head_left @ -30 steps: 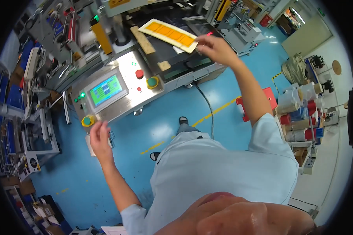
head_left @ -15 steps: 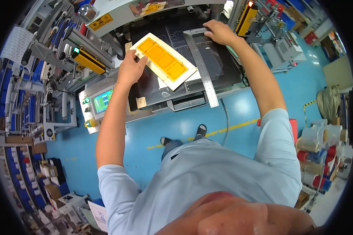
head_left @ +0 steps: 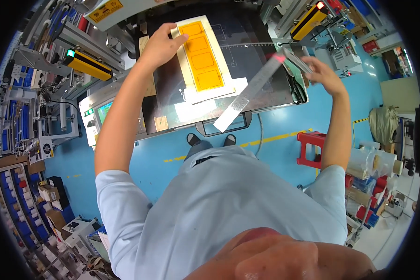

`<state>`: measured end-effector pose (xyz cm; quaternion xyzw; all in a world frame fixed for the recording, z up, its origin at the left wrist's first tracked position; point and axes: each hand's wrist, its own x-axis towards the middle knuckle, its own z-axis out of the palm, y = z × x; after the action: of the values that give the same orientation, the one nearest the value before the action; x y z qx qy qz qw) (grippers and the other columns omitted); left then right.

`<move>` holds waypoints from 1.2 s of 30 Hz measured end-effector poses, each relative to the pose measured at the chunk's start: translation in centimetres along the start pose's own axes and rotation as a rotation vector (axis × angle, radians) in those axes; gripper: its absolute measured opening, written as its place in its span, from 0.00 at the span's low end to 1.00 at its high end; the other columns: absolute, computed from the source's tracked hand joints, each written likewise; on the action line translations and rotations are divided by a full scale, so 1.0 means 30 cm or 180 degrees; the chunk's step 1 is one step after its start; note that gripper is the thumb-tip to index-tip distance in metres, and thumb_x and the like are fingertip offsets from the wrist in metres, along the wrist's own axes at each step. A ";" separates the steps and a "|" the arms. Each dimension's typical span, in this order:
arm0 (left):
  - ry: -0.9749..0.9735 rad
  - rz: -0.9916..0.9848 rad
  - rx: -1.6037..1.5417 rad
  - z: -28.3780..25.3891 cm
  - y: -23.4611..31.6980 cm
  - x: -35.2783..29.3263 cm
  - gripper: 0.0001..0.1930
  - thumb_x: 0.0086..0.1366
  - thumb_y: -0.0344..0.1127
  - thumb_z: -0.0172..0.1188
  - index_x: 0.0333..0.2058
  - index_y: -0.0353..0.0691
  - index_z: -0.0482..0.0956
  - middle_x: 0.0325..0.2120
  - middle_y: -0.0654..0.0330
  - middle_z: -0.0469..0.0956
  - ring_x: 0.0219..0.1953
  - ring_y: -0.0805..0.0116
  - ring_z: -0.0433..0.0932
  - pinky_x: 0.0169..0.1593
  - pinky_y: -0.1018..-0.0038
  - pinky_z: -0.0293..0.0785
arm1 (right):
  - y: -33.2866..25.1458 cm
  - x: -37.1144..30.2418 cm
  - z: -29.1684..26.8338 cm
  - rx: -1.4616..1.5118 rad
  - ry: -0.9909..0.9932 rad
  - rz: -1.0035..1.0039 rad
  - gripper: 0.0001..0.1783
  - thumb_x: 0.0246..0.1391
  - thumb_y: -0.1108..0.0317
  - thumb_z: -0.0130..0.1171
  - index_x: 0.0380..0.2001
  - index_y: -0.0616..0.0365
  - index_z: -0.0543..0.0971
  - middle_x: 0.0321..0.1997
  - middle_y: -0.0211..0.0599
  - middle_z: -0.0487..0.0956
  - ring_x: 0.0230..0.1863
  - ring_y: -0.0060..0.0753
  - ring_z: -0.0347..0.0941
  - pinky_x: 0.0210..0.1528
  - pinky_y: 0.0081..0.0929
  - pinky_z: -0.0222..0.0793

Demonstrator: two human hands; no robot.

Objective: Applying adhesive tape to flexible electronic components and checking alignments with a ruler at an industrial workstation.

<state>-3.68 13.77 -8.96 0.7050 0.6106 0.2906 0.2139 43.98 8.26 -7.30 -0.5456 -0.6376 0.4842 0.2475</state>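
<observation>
A cream board with orange rectangular panels (head_left: 200, 61), looking like a cutting die, lies on the machine's dark bed. My left hand (head_left: 161, 46) grips its upper left edge, thumb over the top face. At the right side of the bed my right hand (head_left: 325, 77) is closed on the short arm of a metal square ruler (head_left: 250, 93). The square's long blade slants down toward the front edge of the bed. White sheets (head_left: 195, 109) lie under and in front of the board.
Black-handled scissors (head_left: 299, 92) lie at the bed's right edge. A handle (head_left: 224, 127) juts from the bed's front. Yellow sensor bars (head_left: 89, 65) flank the bed, and a control screen stands at its left. A red stool (head_left: 310, 148) is on the blue floor.
My right hand has drawn the square rightward and nearer, and turned it so its blade slants the other way. The board, in my left hand's grip, has turned more upright.
</observation>
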 end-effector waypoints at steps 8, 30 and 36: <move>-0.0070 0.0206 0.0341 -0.008 -0.013 0.097 0.29 0.62 0.47 0.59 0.56 0.34 0.69 0.53 0.46 0.73 0.54 0.55 0.73 0.57 0.69 0.67 | 0.162 -0.323 0.194 0.1601 0.0305 0.0763 0.18 0.54 0.57 0.62 0.40 0.58 0.74 0.26 0.25 0.71 0.20 0.15 0.63 0.21 0.15 0.60; -0.0056 0.0437 0.0034 0.018 -0.178 0.176 0.22 0.66 0.40 0.56 0.55 0.37 0.72 0.51 0.53 0.76 0.52 0.62 0.76 0.55 0.72 0.69 | 0.063 -0.382 0.419 0.3352 0.0787 0.0309 0.10 0.67 0.64 0.45 0.44 0.58 0.67 0.22 0.28 0.64 0.18 0.16 0.57 0.20 0.16 0.58; 0.0035 0.0342 -0.0271 0.021 -0.113 0.152 0.21 0.65 0.37 0.56 0.55 0.37 0.72 0.49 0.55 0.77 0.52 0.65 0.75 0.55 0.74 0.68 | 0.084 -0.363 0.437 0.3197 0.0905 0.0298 0.10 0.66 0.63 0.47 0.43 0.58 0.67 0.22 0.28 0.65 0.19 0.17 0.57 0.21 0.16 0.58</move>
<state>-5.36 18.84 -10.98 0.7254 0.5601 0.3312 0.2244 37.12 -6.64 -12.57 -0.4479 -0.2619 0.6621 0.5408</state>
